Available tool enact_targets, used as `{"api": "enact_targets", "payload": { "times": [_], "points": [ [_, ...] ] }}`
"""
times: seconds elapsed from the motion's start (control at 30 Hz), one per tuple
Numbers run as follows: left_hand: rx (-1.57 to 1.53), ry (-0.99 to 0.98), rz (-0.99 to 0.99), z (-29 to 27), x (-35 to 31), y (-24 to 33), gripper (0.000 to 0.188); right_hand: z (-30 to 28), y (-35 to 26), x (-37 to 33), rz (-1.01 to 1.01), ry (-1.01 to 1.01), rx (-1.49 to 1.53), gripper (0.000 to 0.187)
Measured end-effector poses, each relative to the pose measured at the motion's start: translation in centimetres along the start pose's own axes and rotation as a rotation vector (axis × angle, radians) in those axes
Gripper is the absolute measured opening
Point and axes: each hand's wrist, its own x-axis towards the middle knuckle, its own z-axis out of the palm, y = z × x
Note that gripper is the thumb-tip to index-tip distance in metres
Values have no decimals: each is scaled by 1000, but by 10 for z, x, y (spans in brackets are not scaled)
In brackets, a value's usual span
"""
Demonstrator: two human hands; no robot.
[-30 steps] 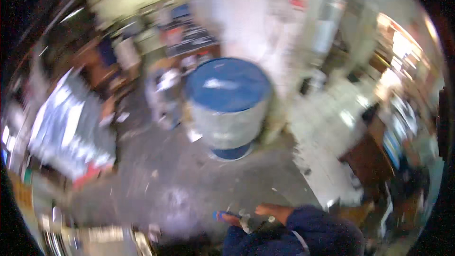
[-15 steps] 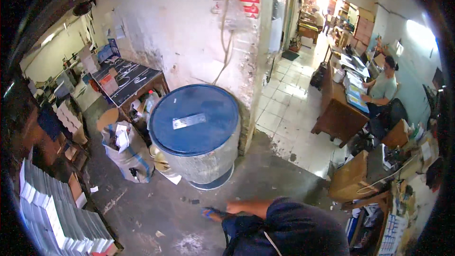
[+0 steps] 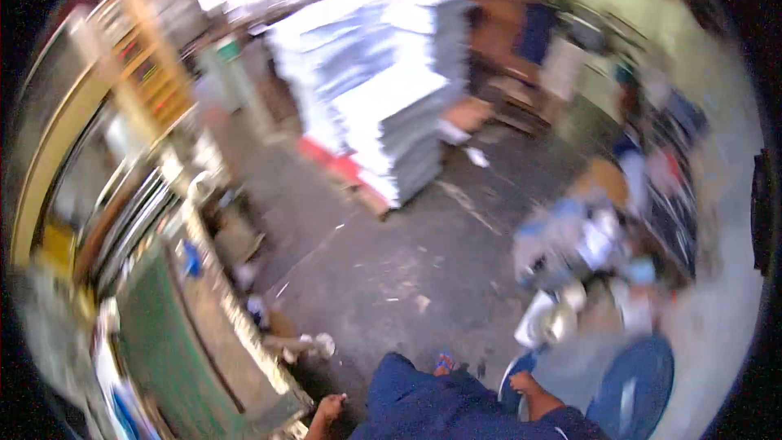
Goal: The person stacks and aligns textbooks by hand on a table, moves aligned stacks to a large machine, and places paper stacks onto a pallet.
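My left hand (image 3: pixel 328 409) is low in the picture, just beside the near corner of a worktable (image 3: pixel 273 411) with a green top panel. Its fingers are curled, with a small pale spot at their tips that I cannot make out. Lower right, my right hand (image 3: pixel 525 381) hangs in front of the pale drum (image 3: pixel 562 363) with its blue lid (image 3: pixel 634 387). The right fingers are curled in too; whether they hold anything is hidden. Between the hands show my dark clothing and one sandalled foot (image 3: pixel 444 363).
Tall stacks of white sheets (image 3: pixel 391 106) rise from a pallet ahead. A filled sack (image 3: pixel 550 236) and loose containers (image 3: pixel 558 322) stand on the right, before a dark-topped table (image 3: pixel 680 204). An orange-yellow shelf rack (image 3: pixel 147 73) is far left. The stained dark floor (image 3: pixel 383 277) lies between.
My view has swung left, away from the doorway and the seated person, toward the paper stacks. The drum now sits lower right. Both my hands are visible now.
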Motion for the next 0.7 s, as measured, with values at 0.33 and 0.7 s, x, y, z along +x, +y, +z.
{"api": "enact_targets", "payload": {
  "times": [0.33, 0.7],
  "points": [
    [-142, -95, -398, 59, 11, 38, 51, -29, -576, 159, -586, 78, 101, 20],
    [-222, 391, -248, -305, 283, 132, 58, 186, -781, 95, -706, -362, -636, 22]
  ]
}}
